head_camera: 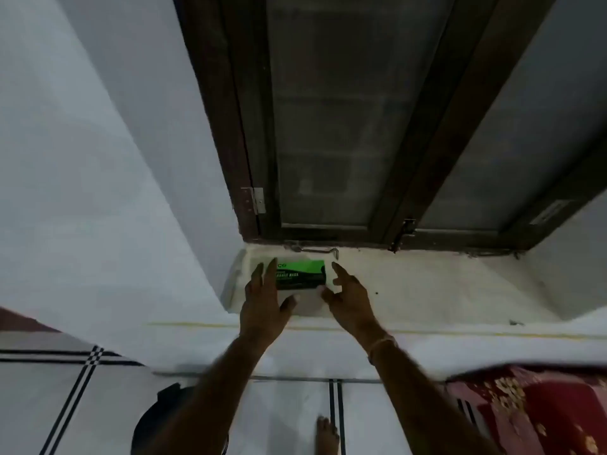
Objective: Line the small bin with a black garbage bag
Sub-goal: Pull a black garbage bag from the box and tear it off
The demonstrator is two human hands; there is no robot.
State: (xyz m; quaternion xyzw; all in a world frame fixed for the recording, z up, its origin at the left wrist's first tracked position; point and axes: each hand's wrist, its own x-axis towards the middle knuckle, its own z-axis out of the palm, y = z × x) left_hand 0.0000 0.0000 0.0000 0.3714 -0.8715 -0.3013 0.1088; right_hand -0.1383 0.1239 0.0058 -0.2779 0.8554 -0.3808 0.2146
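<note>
Up on the window sill (410,284) just ahead of both hands, green box of garbage bags (300,274) lying long-axis left-to-right, left hand (262,303) already touching its left end, right hand (349,298) spread open just off the right end, neither gripping yet.

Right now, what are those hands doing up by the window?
A person reaches both hands to a green and black garbage bag box lying on the window ledge. The left hand rests over its left end; the right hand is open beside its right end. No bag is out yet.
</note>
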